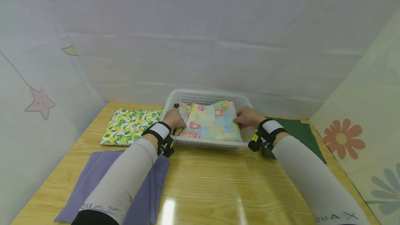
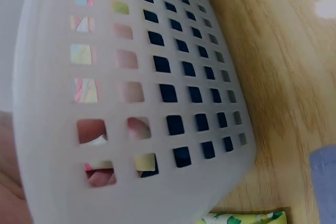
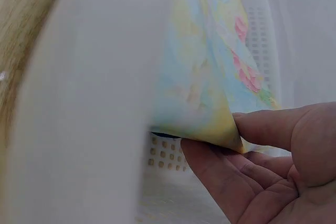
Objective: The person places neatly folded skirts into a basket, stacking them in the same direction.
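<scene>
A folded pastel cloth with pink flowers (image 1: 215,121) lies in the white plastic basket (image 1: 206,144), over something dark blue that shows through the holes in the left wrist view. At its left edge, my left hand (image 1: 175,118) grips the cloth with curled fingers; the basket wall (image 2: 58,129) hides most of this hand in the left wrist view. My right hand (image 1: 247,117) pinches the right edge, thumb above and fingers below, as the right wrist view shows with the cloth's corner (image 3: 226,129) between them.
A lemon-print folded cloth (image 1: 131,126) sits left of the basket. Purple folded cloth (image 1: 153,186) lies nearer, partly under my left forearm. Dark green cloth (image 1: 300,134) is on the right, partly behind my right wrist. A pale wall hanging (image 1: 200,58) stands behind the wooden table (image 1: 215,183).
</scene>
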Tool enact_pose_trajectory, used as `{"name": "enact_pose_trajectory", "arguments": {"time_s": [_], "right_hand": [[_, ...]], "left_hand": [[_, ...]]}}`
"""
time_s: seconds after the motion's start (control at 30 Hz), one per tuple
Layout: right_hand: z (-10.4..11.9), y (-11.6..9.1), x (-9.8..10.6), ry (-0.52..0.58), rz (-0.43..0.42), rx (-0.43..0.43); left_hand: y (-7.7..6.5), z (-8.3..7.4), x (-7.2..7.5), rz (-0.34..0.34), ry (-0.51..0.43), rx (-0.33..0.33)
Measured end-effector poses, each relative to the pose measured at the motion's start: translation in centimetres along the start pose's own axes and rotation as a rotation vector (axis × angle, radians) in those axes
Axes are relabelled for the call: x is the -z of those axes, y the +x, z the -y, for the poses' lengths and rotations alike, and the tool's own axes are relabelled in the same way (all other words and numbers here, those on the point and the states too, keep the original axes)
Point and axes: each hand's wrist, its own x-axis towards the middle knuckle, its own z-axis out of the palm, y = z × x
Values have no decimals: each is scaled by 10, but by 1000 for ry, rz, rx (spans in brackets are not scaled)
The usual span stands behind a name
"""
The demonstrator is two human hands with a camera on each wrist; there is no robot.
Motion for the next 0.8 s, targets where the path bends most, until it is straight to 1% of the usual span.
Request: {"name": "enact_pose_trajectory", "arguments": {"time_s": [0.13,0.2,0.3,0.37,0.43,0.5,0.57,0.63,0.7,0.8], "right_hand": [[-5,-13,10,18,15,42],[-8,-20,17,43,28,69],[-16,-32,30,119,30,107],[-23,-38,40,163,18,128],[-32,-43,51,211,-10,136],[-44,-50,64,241,-37,145],[-57,-59,77,244,-66,154],[-72,-70,90,239,-96,165],[-89,-82,100,220,-147,165],[-117,-98,110,183,-230,143]], "left_hand": [[-12,0,3,-79,13,-86],[-17,1,5,-103,15,-127],[-24,2,8,-154,23,-200],[-28,2,10,-218,49,-250],[-35,-3,11,-285,71,-303],[-42,-13,12,-339,87,-357],[-53,-28,11,-355,72,-422],[-64,-47,4,-360,62,-514],[-75,-69,-8,-370,78,-637],[-87,-99,-36,-421,186,-846]]}}
